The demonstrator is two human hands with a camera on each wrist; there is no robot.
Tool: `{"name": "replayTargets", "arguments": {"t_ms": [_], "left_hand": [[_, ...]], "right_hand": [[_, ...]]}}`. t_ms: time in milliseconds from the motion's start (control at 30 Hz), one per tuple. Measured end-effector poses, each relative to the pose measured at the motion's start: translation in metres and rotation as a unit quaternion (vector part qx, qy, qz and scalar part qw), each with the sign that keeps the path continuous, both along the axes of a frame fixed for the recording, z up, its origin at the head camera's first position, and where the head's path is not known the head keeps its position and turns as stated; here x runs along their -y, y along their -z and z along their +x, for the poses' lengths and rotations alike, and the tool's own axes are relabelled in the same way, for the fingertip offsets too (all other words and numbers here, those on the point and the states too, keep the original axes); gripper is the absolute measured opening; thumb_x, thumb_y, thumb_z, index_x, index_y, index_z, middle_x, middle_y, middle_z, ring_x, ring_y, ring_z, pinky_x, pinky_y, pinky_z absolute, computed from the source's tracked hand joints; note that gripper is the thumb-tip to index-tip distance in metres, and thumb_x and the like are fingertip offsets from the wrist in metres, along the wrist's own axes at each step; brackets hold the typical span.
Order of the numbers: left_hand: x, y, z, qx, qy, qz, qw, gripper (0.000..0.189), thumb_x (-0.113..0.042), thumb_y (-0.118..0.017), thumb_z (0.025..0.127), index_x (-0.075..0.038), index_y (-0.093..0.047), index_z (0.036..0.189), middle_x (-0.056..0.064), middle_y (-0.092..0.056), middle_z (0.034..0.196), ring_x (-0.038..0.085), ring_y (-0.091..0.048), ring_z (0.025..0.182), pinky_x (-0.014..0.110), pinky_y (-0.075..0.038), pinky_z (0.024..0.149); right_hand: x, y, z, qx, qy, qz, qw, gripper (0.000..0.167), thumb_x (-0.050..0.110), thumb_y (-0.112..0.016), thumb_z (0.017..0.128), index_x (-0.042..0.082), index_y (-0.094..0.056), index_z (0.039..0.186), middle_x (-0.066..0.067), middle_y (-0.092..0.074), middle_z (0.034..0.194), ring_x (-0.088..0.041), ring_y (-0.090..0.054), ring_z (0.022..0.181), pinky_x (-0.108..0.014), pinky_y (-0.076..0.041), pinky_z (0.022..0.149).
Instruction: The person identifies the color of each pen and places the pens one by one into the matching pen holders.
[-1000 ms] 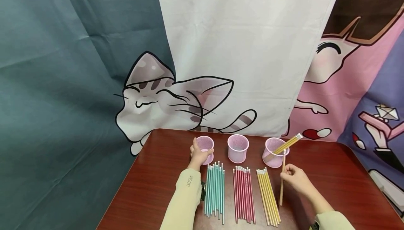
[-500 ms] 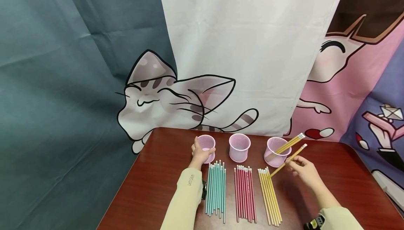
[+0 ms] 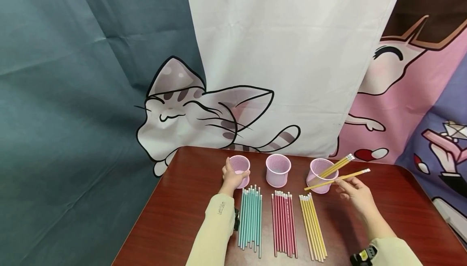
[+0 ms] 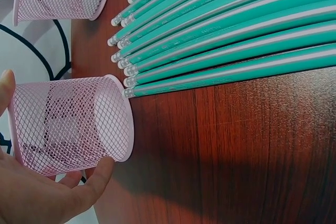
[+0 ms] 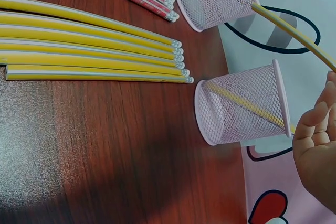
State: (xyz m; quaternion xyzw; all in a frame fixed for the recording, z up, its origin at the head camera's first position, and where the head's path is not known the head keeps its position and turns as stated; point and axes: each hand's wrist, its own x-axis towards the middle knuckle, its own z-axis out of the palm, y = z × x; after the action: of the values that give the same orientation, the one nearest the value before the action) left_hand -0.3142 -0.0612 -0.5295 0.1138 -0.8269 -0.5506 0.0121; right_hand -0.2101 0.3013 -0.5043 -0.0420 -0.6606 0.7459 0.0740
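The person's right hand point(image 3: 355, 195) pinches a yellow pencil point(image 3: 337, 179) near its middle, holding it almost level across the front of the right pink mesh cup point(image 3: 321, 176), eraser end pointing right. That cup, at the far right of the brown table point(image 3: 175, 213), already contains yellow pencils leaning out to the right. The left hand point(image 3: 232, 176) grasps the left mesh cup point(image 3: 238, 168). Nearer lie rows of teal pencils point(image 3: 249, 219), red pencils point(image 3: 283, 223) and loose yellow pencils point(image 3: 312, 225).
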Motion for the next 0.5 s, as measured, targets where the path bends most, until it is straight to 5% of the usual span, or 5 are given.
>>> {"name": "replayTargets", "arguments": {"t_ms": [267, 500], "left_hand": [[-0.001, -0.001, 0.002, 0.0, 0.002, 0.0, 1.0, 0.102, -0.019, -0.081, 0.069, -0.015, -0.015, 0.147, 0.024, -0.022, 0.141, 0.046, -0.026, 0.124, 0.057, -0.028, 0.099], [0.0, -0.002, 0.002, -0.008, 0.004, 0.0, 1.0, 0.102, -0.018, -0.081, 0.069, -0.013, -0.016, 0.147, 0.024, -0.023, 0.14, 0.047, -0.027, 0.124, 0.056, -0.028, 0.099]], "right_hand": [[-0.055, 0.087, -0.045, -0.028, 0.004, -0.021, 0.9994, 0.009, 0.014, -0.063, 0.089, 0.015, -0.066, 0.097, -0.004, -0.071, 0.092, -0.008, -0.063, 0.068, -0.021, -0.05, 0.052], [-0.062, 0.081, -0.05, -0.033, -0.001, -0.06, 0.9976, 0.012, 0.01, -0.066, 0.086, 0.014, -0.065, 0.098, -0.001, -0.07, 0.091, -0.013, -0.064, 0.07, -0.023, -0.05, 0.053]]}}
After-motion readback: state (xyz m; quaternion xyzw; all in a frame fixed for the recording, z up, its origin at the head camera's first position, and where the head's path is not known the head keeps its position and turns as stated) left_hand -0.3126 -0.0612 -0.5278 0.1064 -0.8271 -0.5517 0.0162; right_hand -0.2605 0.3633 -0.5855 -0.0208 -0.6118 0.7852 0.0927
